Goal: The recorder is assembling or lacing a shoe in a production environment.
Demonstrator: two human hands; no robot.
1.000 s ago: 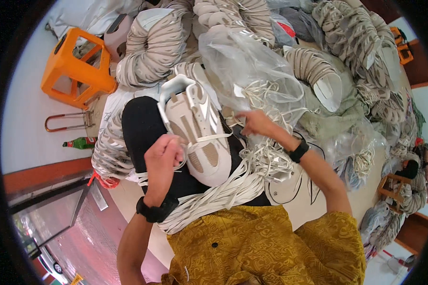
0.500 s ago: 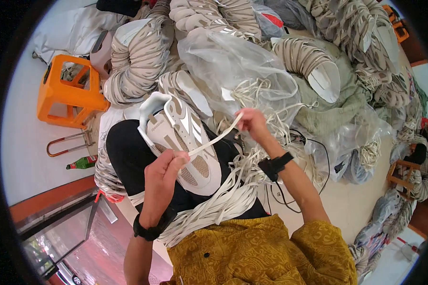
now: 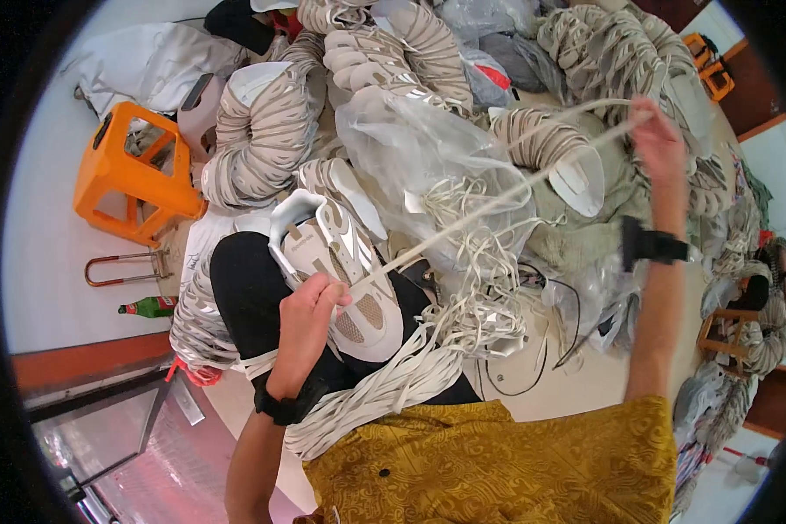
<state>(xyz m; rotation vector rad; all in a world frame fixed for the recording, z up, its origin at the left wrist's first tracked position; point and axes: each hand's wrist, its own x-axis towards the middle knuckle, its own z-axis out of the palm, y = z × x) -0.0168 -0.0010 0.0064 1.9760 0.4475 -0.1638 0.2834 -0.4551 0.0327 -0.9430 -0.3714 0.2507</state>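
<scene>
At the lower edge of the frame a mustard patterned garment (image 3: pixel 498 463) fills the foreground, with a bundle of pale flat laces (image 3: pixel 384 397) draped across the lap just above it. At centre left the left hand (image 3: pixel 310 319), fingers curled and pinching, pins a beige and white sneaker (image 3: pixel 341 279) against a black-clad knee (image 3: pixel 249 293), thumb and forefinger closed where the lace (image 3: pixel 498 196) enters the eyelets. That lace runs taut on a diagonal to the upper right, where the right hand (image 3: pixel 659 144) is raised high and closed around its far end; the exact finger grip is too small to read. Risk, as judged: the stretched lace passes directly over a loose tangle of laces (image 3: pixel 476 297) and a clear plastic bag (image 3: pixel 410 148), so it could snag or drag strands out of the pile; a hard pull could also slip the sneaker off the knee, since only one hand restrains it. Clearance is poor: stacked shoe uppers (image 3: pixel 262 148) crowd the upper centre and right, and the raised arm has further stacks (image 3: pixel 603 44) close behind it. Open floor shows only at the left, beyond an orange plastic stool (image 3: pixel 131 183), a metal U-shaped bar (image 3: pixel 118 266) and a green bottle (image 3: pixel 153 306) lying on its side.
</scene>
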